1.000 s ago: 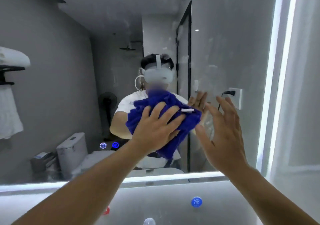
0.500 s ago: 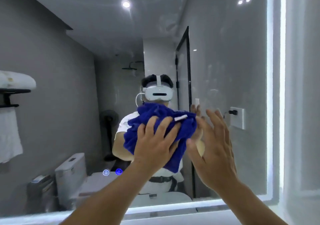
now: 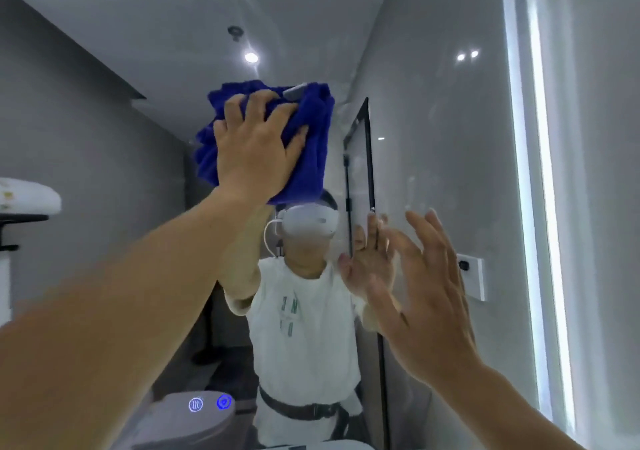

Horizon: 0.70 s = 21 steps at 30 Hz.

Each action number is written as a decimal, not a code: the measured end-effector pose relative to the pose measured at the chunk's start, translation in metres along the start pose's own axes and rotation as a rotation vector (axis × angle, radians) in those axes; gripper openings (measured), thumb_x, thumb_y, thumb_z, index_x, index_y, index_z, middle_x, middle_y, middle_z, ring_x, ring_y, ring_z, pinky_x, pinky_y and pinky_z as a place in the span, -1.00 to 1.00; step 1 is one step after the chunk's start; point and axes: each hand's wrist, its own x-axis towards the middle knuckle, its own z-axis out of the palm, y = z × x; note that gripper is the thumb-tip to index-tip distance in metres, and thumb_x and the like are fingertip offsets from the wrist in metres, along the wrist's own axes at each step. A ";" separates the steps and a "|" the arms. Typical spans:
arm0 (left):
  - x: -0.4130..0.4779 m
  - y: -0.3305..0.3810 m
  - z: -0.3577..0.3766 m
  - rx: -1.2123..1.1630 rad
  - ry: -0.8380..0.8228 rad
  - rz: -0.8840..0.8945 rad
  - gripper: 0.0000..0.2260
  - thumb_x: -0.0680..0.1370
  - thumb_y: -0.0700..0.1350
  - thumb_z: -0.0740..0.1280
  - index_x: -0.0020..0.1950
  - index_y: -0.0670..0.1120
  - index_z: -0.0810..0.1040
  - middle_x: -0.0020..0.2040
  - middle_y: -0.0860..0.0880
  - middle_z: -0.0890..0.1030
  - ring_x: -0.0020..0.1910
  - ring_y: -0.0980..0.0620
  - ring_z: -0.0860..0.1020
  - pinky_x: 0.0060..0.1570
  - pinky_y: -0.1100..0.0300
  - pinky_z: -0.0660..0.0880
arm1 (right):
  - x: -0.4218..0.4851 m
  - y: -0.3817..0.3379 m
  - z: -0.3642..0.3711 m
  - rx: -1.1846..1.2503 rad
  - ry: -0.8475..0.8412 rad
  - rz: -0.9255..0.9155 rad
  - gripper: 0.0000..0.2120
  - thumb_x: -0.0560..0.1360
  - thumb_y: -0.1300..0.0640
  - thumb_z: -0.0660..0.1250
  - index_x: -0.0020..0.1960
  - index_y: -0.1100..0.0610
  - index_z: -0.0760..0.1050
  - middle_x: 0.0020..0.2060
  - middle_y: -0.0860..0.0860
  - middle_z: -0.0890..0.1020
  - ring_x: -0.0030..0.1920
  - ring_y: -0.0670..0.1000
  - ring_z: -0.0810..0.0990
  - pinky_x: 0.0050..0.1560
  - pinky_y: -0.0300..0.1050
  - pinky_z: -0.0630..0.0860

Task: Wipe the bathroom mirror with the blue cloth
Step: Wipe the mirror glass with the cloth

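The bathroom mirror (image 3: 443, 144) fills the view, framed by a glowing white light strip along its top and right side. My left hand (image 3: 254, 144) presses a bunched blue cloth (image 3: 311, 138) flat against the upper middle of the glass, arm stretched up. A small white tag shows on the cloth's top edge. My right hand (image 3: 426, 293) is lower and to the right, fingers spread, palm toward the glass and holding nothing. Its reflection sits just left of it.
The mirror's lit border (image 3: 540, 172) runs down the right, with a white wall beyond. Two glowing touch icons (image 3: 209, 404) sit low on the glass. Reflected are a person in a white shirt, a wall socket (image 3: 471, 276), a towel rack and a black-framed shower door.
My left hand has swept the blue cloth upward from chest height to the upper part of the mirror, and the view has tilted up. My right hand stays spread near the glass.
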 end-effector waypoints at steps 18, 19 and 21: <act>-0.077 -0.005 0.000 0.009 -0.104 0.688 -0.64 0.62 0.20 0.13 0.27 0.04 0.51 0.25 -0.06 0.51 0.20 -0.21 0.38 0.11 -0.11 0.33 | 0.007 -0.003 -0.003 0.033 0.015 -0.004 -0.48 0.53 -0.09 0.13 0.43 0.11 0.33 0.50 -0.02 0.17 0.54 -0.05 -0.02 0.42 0.00 0.08; -0.062 -0.011 -0.001 0.014 -0.093 0.670 -0.63 0.61 0.20 0.15 0.26 0.03 0.53 0.25 -0.07 0.52 0.20 -0.22 0.38 0.09 -0.12 0.35 | 0.008 -0.002 -0.005 0.027 0.015 -0.010 -0.48 0.52 -0.08 0.14 0.42 0.11 0.33 0.50 -0.01 0.17 0.54 -0.05 -0.02 0.42 0.00 0.07; -0.025 -0.025 -0.002 0.061 -0.068 0.561 -0.58 0.60 0.21 0.13 0.25 -0.03 0.54 0.24 -0.12 0.52 0.18 -0.27 0.39 0.07 -0.17 0.41 | 0.011 -0.002 -0.006 0.023 0.017 -0.023 -0.48 0.52 -0.07 0.16 0.42 0.11 0.34 0.50 -0.01 0.18 0.54 -0.04 -0.02 0.42 0.01 0.08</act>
